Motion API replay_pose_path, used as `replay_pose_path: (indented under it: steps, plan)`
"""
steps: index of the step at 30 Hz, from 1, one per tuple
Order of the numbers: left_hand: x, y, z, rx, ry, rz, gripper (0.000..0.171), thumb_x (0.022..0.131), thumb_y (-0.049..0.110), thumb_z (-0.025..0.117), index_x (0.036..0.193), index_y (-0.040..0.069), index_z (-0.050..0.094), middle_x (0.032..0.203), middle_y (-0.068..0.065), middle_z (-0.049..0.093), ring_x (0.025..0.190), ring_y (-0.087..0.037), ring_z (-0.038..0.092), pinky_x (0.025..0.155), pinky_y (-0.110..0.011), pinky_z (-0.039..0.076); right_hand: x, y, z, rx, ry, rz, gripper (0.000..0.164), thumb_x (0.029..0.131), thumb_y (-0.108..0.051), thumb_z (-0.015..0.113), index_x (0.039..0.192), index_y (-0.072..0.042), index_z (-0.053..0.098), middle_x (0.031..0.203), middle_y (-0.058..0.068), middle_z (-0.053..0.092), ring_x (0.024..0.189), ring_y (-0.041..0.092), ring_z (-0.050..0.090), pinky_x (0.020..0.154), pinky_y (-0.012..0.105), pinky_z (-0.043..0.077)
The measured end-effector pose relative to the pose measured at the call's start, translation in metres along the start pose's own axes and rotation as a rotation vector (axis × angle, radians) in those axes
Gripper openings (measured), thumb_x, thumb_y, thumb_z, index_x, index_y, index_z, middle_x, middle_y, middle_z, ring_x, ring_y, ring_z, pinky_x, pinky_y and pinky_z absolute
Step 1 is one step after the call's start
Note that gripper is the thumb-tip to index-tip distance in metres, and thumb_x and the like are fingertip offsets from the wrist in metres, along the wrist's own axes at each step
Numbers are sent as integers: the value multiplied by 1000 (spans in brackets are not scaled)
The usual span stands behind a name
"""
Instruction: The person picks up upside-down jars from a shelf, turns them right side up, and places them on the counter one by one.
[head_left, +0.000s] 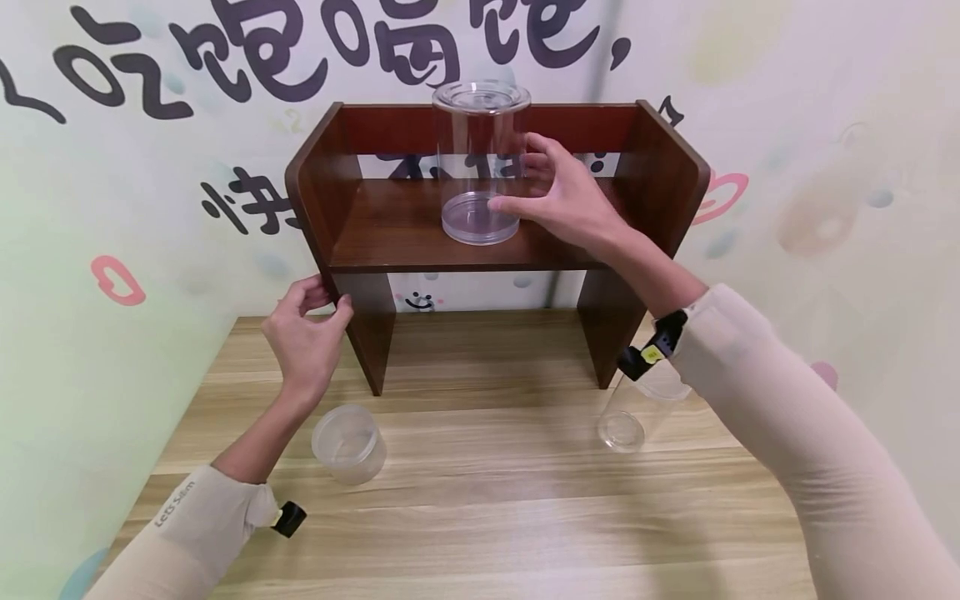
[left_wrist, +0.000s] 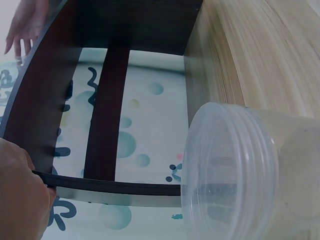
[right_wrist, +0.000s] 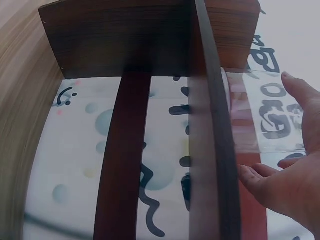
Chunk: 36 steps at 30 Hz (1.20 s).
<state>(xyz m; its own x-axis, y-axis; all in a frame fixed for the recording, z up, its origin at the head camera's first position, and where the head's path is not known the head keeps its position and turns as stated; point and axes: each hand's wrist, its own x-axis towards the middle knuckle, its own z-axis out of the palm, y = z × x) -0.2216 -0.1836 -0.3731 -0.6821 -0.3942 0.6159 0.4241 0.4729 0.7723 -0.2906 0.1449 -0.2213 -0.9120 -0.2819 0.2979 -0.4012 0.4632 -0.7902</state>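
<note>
From the head view, we see a tall, see-through jar standing upright on the brown wooden shelf. It is round, smooth and shiny, with a wide rim at the top. Our right hand is beside it, the grip spread wide, its thumb in front of the jar's lower part and its fingers by the far side. Our left hand pinches the shelf's flat side board, thumb and fingers on it. On the pale, stripy bench, a cloudy round tub sits near our left arm, and another clear jar is partly hidden behind our right wrist. From the left wrist, we see that grip closed on the dark board's edge, and the tub's ringed rim close up. From the right wrist, our fingers look loose and well apart next to the clear jar sides, and we cannot tell if they touch. The wall has soft round spots.
</note>
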Motion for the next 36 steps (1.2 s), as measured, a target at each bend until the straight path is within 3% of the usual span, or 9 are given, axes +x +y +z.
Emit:
replay_pose_path:
  steps: [9, 18, 36]
  plan:
    - [0, 0, 0, -20, 5, -4, 25, 86, -5, 77, 110, -7, 76, 94, -21, 77, 78, 4, 66, 66, -6, 54, 13, 6, 16, 36, 54, 28, 94, 84, -37, 89, 159, -14, 37, 158, 12, 50, 145, 27, 51, 119, 42, 48]
    - [-1, 1, 0, -33, 0, -6, 24, 86, -5, 77, 110, -7, 76, 93, -21, 77, 78, 1, 66, 66, -7, 54, 19, 6, 24, 95, 33, 49, 98, 84, -31, 91, 161, -12, 34, 158, 13, 52, 142, 21, 54, 116, 38, 50]
    - [-1, 1, 0, -41, 3, 2, 25, 86, -2, 79, 110, -4, 77, 93, -20, 77, 78, 3, 66, 66, -7, 54, 9, 4, 20, 85, 58, 44, 94, 83, -33, 91, 158, -13, 38, 148, 11, 58, 134, 21, 59, 113, 36, 53]
